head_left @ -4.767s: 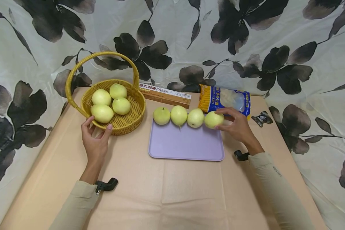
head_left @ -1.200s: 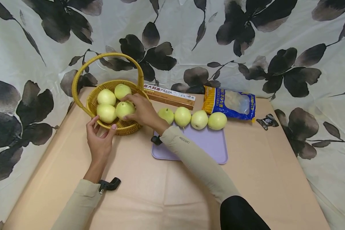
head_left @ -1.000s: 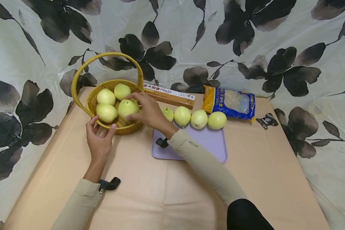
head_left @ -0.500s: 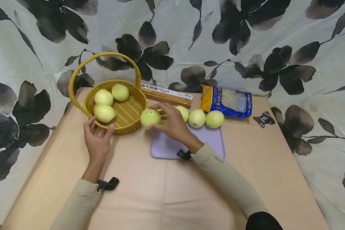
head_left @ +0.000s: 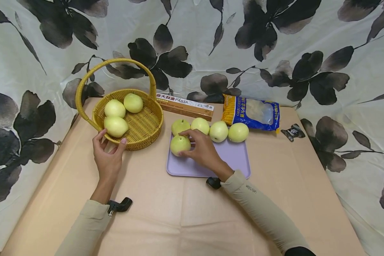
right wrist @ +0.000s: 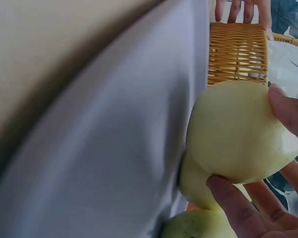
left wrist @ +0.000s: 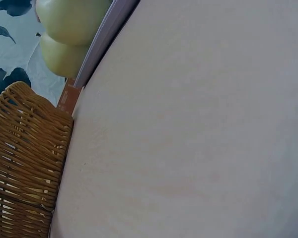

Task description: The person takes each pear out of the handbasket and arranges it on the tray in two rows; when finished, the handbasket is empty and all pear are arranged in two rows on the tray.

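The right hand (head_left: 203, 148) grasps a fifth fruit (head_left: 178, 146); we judge four placed along the tray (head_left: 235, 156), three left in the basket (head_left: 144, 124).

On the bench (head_left: 166, 217), towards the left, a basket (head_left: 144, 124) with three fruits (head_left: 116, 127) inside, gathered left and back, and the left hand (head_left: 108, 161) at its near side. Right of the basket, a tray (head_left: 208, 167), with a row of four fruits (head_left: 218, 131) along its far edge. Before the leftmost of these, at the tray's left, a fifth fruit (head_left: 180, 145) in the right hand (head_left: 204, 149). Behind the row, a box (head_left: 185, 107) leftward, a bag (head_left: 254, 113) rightward; farther right, a small packet (head_left: 293, 132).
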Demonstrator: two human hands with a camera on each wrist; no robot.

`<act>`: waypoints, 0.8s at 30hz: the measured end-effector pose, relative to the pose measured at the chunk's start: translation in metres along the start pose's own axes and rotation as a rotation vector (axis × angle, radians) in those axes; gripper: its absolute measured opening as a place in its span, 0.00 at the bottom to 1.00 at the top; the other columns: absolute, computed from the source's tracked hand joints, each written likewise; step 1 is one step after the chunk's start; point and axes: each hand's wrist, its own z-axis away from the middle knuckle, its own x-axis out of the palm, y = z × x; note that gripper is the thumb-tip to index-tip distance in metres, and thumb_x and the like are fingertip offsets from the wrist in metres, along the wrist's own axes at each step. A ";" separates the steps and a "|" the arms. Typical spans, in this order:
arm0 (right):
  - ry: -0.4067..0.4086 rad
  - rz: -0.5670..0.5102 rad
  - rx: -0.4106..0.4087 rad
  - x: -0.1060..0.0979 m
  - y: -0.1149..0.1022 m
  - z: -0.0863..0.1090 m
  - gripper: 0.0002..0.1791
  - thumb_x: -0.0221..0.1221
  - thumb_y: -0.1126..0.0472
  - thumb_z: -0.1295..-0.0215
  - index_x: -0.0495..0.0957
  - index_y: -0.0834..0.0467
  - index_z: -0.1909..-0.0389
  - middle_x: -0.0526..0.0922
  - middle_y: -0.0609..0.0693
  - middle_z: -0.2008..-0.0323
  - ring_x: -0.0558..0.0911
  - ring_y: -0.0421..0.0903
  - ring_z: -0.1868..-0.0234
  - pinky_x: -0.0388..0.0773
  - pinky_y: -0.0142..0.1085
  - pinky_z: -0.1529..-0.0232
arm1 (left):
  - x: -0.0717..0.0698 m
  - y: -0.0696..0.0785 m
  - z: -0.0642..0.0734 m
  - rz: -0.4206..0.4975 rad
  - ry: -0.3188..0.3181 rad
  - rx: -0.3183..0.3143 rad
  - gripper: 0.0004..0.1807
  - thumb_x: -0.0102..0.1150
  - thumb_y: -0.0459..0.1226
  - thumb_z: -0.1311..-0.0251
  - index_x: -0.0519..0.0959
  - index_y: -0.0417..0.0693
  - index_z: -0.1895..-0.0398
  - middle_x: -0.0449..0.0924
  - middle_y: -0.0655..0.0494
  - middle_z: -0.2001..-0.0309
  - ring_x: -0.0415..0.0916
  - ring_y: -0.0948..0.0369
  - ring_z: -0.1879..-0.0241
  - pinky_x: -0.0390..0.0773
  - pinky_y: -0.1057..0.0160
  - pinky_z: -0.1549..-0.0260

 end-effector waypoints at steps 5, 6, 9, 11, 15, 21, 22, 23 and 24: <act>0.016 0.012 -0.010 0.007 0.005 0.001 0.36 0.84 0.57 0.50 0.82 0.54 0.38 0.85 0.52 0.42 0.85 0.49 0.41 0.88 0.41 0.43 | 0.000 -0.001 0.000 -0.002 0.001 0.005 0.42 0.74 0.41 0.35 0.63 0.59 0.21 0.56 0.59 0.18 0.60 0.50 0.20 0.73 0.38 0.28; 0.020 0.012 -0.012 0.009 0.005 0.001 0.36 0.84 0.57 0.50 0.82 0.55 0.38 0.85 0.53 0.42 0.85 0.50 0.41 0.88 0.41 0.43 | 0.000 -0.001 0.000 -0.002 0.001 0.005 0.42 0.74 0.41 0.35 0.63 0.59 0.21 0.56 0.59 0.18 0.60 0.50 0.20 0.73 0.38 0.28; 0.034 0.031 -0.011 0.011 0.005 0.001 0.37 0.84 0.57 0.50 0.81 0.55 0.37 0.85 0.53 0.42 0.84 0.50 0.41 0.87 0.41 0.42 | 0.000 -0.001 0.000 -0.005 0.000 0.005 0.42 0.74 0.41 0.35 0.63 0.59 0.21 0.56 0.59 0.18 0.60 0.50 0.20 0.73 0.38 0.28; 0.038 0.060 -0.006 0.012 0.004 0.001 0.38 0.83 0.55 0.49 0.81 0.55 0.36 0.85 0.52 0.41 0.83 0.49 0.40 0.86 0.41 0.42 | 0.000 -0.002 -0.001 -0.006 0.001 0.002 0.43 0.74 0.41 0.35 0.62 0.59 0.21 0.56 0.60 0.18 0.60 0.50 0.20 0.73 0.38 0.28; 0.055 0.112 0.004 0.011 0.000 0.003 0.38 0.83 0.52 0.48 0.81 0.52 0.35 0.85 0.51 0.41 0.84 0.51 0.43 0.85 0.43 0.44 | 0.000 -0.004 -0.001 -0.002 0.000 -0.006 0.43 0.74 0.40 0.35 0.62 0.59 0.20 0.55 0.60 0.18 0.59 0.49 0.20 0.73 0.38 0.28; 0.160 0.067 -0.062 0.008 -0.016 0.001 0.35 0.82 0.51 0.47 0.82 0.51 0.37 0.84 0.54 0.45 0.87 0.55 0.49 0.86 0.45 0.48 | 0.001 -0.004 -0.002 0.006 -0.002 -0.009 0.43 0.73 0.40 0.35 0.62 0.60 0.20 0.55 0.59 0.18 0.59 0.50 0.20 0.72 0.38 0.28; 0.176 0.040 -0.088 0.009 -0.020 -0.001 0.34 0.82 0.52 0.46 0.82 0.52 0.37 0.84 0.54 0.44 0.87 0.55 0.47 0.87 0.46 0.47 | 0.001 -0.004 -0.002 0.006 -0.002 -0.008 0.42 0.73 0.40 0.35 0.62 0.60 0.20 0.55 0.59 0.18 0.59 0.50 0.19 0.72 0.38 0.28; 0.191 0.018 -0.113 0.009 -0.024 -0.004 0.34 0.82 0.52 0.45 0.82 0.52 0.38 0.84 0.54 0.45 0.86 0.55 0.46 0.87 0.46 0.45 | 0.001 -0.004 -0.001 0.005 -0.001 -0.007 0.42 0.73 0.40 0.35 0.62 0.60 0.20 0.55 0.59 0.18 0.59 0.50 0.19 0.72 0.38 0.28; 0.204 -0.006 -0.139 0.010 -0.029 -0.007 0.33 0.82 0.53 0.45 0.83 0.53 0.38 0.84 0.53 0.45 0.86 0.54 0.44 0.87 0.44 0.44 | 0.001 -0.004 -0.001 0.005 -0.001 -0.007 0.42 0.73 0.41 0.35 0.62 0.60 0.21 0.55 0.59 0.18 0.59 0.50 0.19 0.72 0.38 0.28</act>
